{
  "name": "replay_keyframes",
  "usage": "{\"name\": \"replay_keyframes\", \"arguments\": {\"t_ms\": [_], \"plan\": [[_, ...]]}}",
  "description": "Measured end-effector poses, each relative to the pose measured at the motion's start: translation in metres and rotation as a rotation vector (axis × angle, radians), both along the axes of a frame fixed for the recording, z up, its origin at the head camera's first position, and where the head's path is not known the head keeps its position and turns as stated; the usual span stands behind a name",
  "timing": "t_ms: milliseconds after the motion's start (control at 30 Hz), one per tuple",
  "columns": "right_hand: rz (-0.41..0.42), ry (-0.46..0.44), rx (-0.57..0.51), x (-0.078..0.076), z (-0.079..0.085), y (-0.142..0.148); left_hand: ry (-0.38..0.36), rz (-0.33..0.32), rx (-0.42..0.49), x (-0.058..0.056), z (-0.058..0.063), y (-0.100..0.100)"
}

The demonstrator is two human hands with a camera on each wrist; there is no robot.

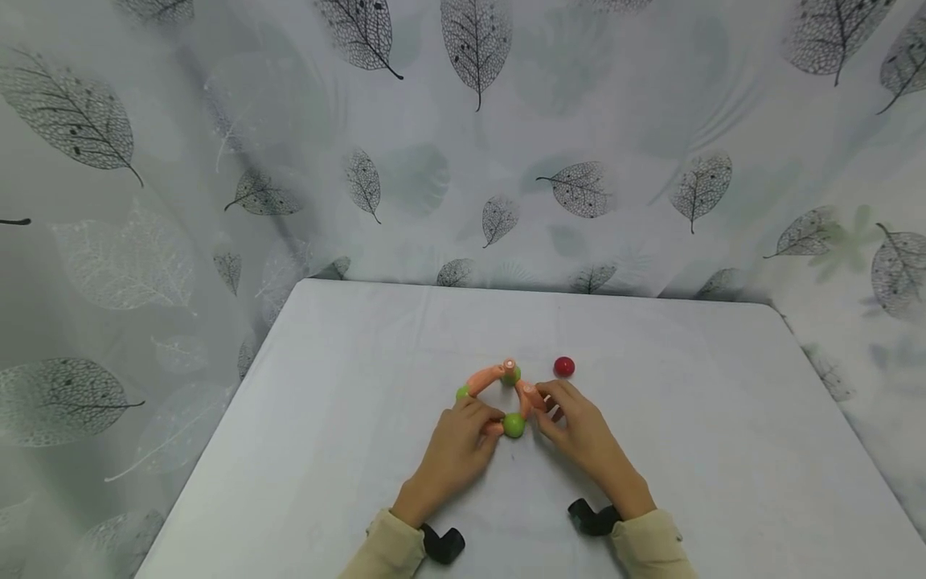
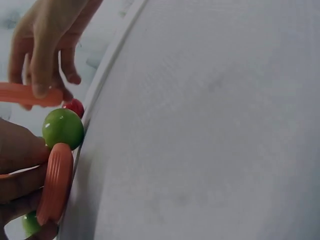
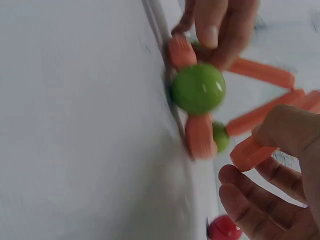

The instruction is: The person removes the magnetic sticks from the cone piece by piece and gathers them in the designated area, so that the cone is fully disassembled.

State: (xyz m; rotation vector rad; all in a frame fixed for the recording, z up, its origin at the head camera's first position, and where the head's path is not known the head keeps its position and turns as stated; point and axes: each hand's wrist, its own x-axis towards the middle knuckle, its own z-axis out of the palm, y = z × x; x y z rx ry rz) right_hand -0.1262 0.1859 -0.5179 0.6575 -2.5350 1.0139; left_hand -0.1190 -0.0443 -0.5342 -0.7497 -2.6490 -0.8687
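Near the middle of the frame, both hands are at work on a cluster of orange rods and green balls, low over the white table point(image 1: 347, 362). Look at the left hand point(image 1: 452, 446): its grip is curled about the near orange rod point(image 2: 56, 184), which butts up against the near green ball point(image 1: 514, 425). Just across, at centre right, the right hand point(image 1: 582, 430) has its grip pinching the held orange rod point(image 3: 251, 151) between thumb and fingers, tilted, with the other fingers spread loosely below! Whether its end touches anything, I can't tell. Between the hands, the right orange rod point(image 1: 521, 400) links the near green ball with the far green ball point(image 1: 514, 376), while the left orange rod point(image 1: 483, 380) slants away from the left green ball point(image 1: 462, 393), partly behind the left hand. Up and to the right of the cluster sits the red ball point(image 1: 564, 367), apart from everything. Down at the bottom, two beige sleeves point(image 1: 394, 540), and behind the table, a leaf-print cloth point(image 1: 419, 112).
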Motion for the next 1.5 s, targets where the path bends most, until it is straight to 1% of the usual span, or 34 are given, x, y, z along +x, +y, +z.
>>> {"name": "replay_keyframes", "arguments": {"t_ms": [167, 333, 400, 533, 633, 767, 867, 967, 1233, 1367, 1500], "plan": [[-0.056, -0.038, 0.052, -0.005, -0.001, 0.018, -0.039, 0.026, -0.039, 0.000, 0.000, -0.005], [-0.107, -0.060, 0.079, -0.010, -0.004, 0.032, -0.034, 0.014, -0.057, 0.000, 0.000, -0.007], [-0.126, -0.068, 0.093, -0.011, -0.006, 0.036, -0.045, 0.010, -0.065, -0.001, -0.001, -0.007], [-0.142, -0.066, 0.100, -0.012, -0.007, 0.042, -0.052, 0.009, -0.084, 0.000, -0.002, -0.007], [-0.150, -0.068, 0.105, -0.012, -0.008, 0.045, -0.027, 0.009, -0.086, 0.000, -0.002, -0.007], [-0.177, -0.125, 0.115, -0.013, -0.009, 0.050, -0.003, 0.007, -0.081, 0.000, -0.002, -0.008], [-0.205, -0.184, 0.119, -0.013, -0.009, 0.054, -0.020, 0.007, -0.082, -0.001, -0.001, -0.009], [-0.234, -0.220, 0.124, -0.014, -0.009, 0.058, -0.051, 0.005, -0.089, -0.001, -0.001, -0.010], [-0.275, -0.248, 0.122, -0.016, -0.009, 0.067, -0.071, -0.003, -0.084, -0.003, -0.002, -0.012], [-0.285, -0.256, 0.122, -0.016, -0.010, 0.070, -0.046, -0.008, -0.073, -0.003, -0.003, -0.013], [-0.283, -0.236, 0.132, -0.017, -0.015, 0.073, -0.019, -0.033, -0.047, -0.004, -0.005, -0.014]]}}
